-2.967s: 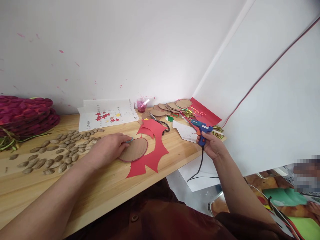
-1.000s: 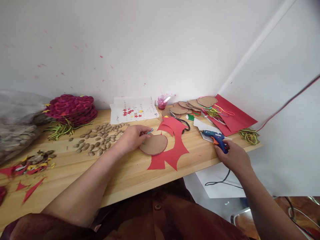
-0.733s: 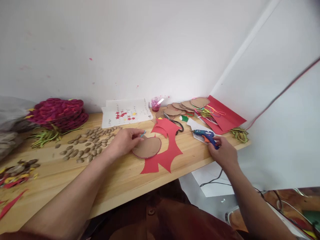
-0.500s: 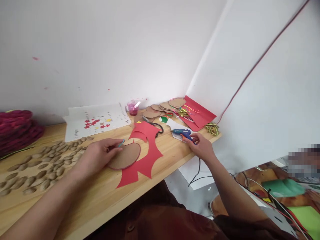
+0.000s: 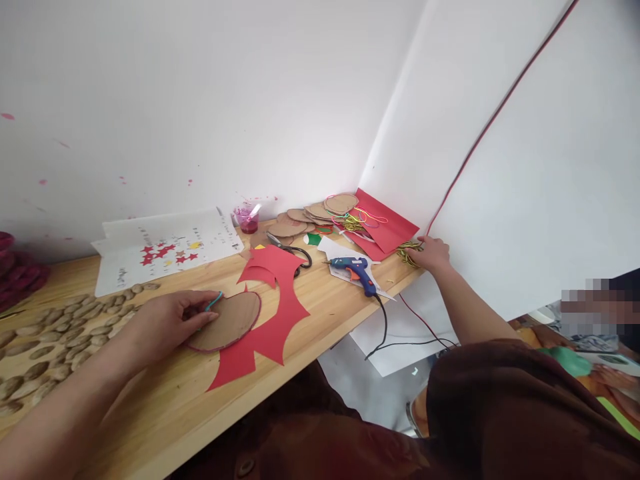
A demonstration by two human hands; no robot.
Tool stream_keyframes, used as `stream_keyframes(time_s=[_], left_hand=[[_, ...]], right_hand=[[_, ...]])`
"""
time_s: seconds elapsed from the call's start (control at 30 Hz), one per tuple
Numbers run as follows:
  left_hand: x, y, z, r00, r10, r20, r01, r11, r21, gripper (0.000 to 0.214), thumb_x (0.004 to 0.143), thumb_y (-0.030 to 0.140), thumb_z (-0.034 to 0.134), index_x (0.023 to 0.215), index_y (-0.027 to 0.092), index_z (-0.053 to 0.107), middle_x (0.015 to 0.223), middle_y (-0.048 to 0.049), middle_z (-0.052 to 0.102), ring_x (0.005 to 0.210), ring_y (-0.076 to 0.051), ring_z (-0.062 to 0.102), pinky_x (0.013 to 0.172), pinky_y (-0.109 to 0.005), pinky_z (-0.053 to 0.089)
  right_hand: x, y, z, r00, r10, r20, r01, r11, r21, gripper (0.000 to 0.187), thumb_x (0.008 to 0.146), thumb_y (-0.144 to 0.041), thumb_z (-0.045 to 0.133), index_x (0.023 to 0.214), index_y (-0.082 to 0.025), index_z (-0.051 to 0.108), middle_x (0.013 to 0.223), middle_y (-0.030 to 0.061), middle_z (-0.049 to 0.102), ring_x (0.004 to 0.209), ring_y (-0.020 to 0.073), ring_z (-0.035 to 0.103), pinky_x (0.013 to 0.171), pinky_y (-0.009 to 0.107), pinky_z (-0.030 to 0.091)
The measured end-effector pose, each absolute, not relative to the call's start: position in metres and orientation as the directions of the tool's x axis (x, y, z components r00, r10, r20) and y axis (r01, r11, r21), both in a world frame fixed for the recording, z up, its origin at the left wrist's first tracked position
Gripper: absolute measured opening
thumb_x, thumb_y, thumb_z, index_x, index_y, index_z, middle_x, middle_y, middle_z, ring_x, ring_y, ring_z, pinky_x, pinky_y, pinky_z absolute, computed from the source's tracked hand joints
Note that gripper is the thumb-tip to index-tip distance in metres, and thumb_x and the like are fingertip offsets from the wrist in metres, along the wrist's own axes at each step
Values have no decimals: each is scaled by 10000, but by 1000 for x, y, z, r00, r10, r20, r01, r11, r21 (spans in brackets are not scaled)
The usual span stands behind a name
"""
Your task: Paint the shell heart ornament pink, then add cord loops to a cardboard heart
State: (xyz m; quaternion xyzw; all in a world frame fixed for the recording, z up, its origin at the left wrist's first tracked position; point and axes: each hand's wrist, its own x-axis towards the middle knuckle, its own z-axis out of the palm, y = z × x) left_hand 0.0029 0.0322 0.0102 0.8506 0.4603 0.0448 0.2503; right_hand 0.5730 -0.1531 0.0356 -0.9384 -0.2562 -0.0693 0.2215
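hands: left (image 5: 165,320) pins cardboard disc (image 5: 227,323) (right (image 5: 434,253) touches cords (image 5: 409,252)).

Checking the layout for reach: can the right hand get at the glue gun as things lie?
Probably yes. The right hand sits at the cords on the table's corner; the glue gun lies free on paper just beside it, handle toward the edge, nothing between them.

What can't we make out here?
Head view:
Writing on the paper sheet: too small.
Right hand hold on the string bundle: hidden under it.
Cardboard disc left edge: under the left hand.
Dark red pile: cut by left edge.
Far right: blurred patch.
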Motion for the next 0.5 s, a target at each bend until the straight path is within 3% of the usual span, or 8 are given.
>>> stream_keyframes(time_s=[0.1,0.2,0.33,0.5], left_hand=[[3,31,10,550,817,-174,783,-431,448,761,763,645,489,1322,189,730,969,-36,804,810,-246,695,740,-317,501],[0,28,6,551,823,-139,767,-433,474,753,760,669,507,1303,194,726,928,-39,776,793,-239,685,737,-324,501],[-4,21,3,514,852,-100,750,-390,535,694,758,710,538,1221,226,719,981,-45,767,796,-232,693,746,-333,512],[-1,14,4,461,878,-125,789,-342,511,652,761,716,551,1196,243,662,879,-17,738,721,-223,685,679,-331,503]], right_hand=[[584,-143,34,875,441,198,482,-763,-431,304,639,-373,815,897,-223,758,1089,147,724,1222,387,563,1016,494,465],[591,-143,35,881,448,154,458,-725,-515,143,680,-327,776,700,-216,688,820,80,718,987,299,654,904,417,521],[597,-152,42,872,473,129,432,-616,-659,151,735,-310,742,720,-207,632,710,28,682,750,196,645,720,321,548],[597,-164,55,834,544,94,400,-479,-781,175,844,-336,688,805,-210,574,748,33,698,731,159,678,678,290,589]])
